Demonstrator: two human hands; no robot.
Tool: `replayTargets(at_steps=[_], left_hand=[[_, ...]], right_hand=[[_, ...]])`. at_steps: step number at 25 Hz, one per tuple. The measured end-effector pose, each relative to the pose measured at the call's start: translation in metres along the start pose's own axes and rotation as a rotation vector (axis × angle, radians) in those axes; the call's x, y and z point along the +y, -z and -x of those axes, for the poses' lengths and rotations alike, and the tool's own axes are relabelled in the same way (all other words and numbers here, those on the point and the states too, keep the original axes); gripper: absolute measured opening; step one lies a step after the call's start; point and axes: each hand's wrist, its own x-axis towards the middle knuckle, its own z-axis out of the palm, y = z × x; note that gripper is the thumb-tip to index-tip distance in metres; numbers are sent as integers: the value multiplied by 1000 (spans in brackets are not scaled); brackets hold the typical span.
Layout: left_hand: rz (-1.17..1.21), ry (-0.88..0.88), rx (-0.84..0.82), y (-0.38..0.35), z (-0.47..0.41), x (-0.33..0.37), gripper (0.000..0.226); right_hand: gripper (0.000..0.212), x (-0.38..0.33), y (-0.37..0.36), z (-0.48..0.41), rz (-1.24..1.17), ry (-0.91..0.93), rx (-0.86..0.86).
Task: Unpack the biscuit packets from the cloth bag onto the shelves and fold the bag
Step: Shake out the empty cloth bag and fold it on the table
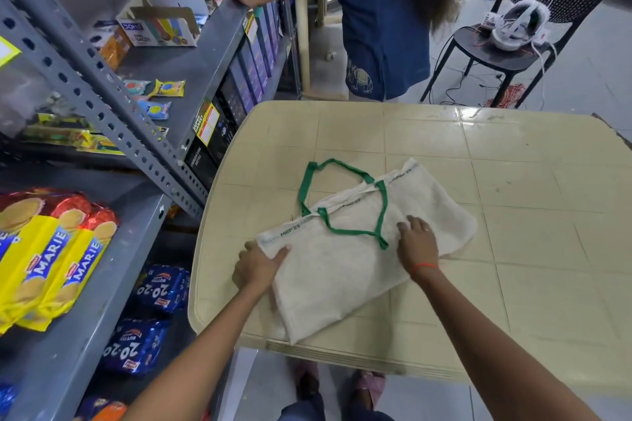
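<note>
A white cloth bag (342,270) with green handles (345,212) lies flat and slantwise on the beige table (513,181). My left hand (256,265) grips the bag's near-left corner, fingers curled over the hem. My right hand (417,243) presses flat on the bag's middle, fingers spread, just right of the lower handle. Yellow Marie biscuit packets (58,267) lie on the grey shelf (113,284) at left. Blue 20-20 packets (160,287) sit on the shelf below.
A person in a blue top (383,17) stands beyond the table, hands on an upper shelf with cardboard boxes (164,24). A black chair (506,48) with a white device and cables stands at the back right. The slotted shelf upright (113,120) slants close to the table's left edge.
</note>
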Motion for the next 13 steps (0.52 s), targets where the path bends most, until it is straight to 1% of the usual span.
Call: replayTargets(at_steps=[1, 2, 4, 5, 7, 10, 12, 13], left_hand=[[40, -74, 60, 2, -12, 10, 70], [73, -155, 71, 3, -24, 23, 60], [140, -288, 30, 1, -51, 52, 50], [182, -302, -15, -2, -62, 67, 51], [245, -265, -114, -14, -78, 94, 57], [305, -162, -148, -28, -94, 119, 61], [441, -80, -179, -28, -104, 131, 50], [512, -99, -200, -27, -105, 134, 41]], right_hand=[[38, -9, -7, 8, -37, 38, -34], [41, -16, -13, 17, -63, 66, -78], [51, -26, -23, 35, -75, 97, -180], [56, -29, -23, 43, -62, 107, -215], [62, -30, -23, 53, -27, 123, -278], [64, -25, -19, 58, -32, 139, -281], [66, -22, -13, 59, -59, 133, -283], [66, -20, -10, 60, -72, 115, -289]])
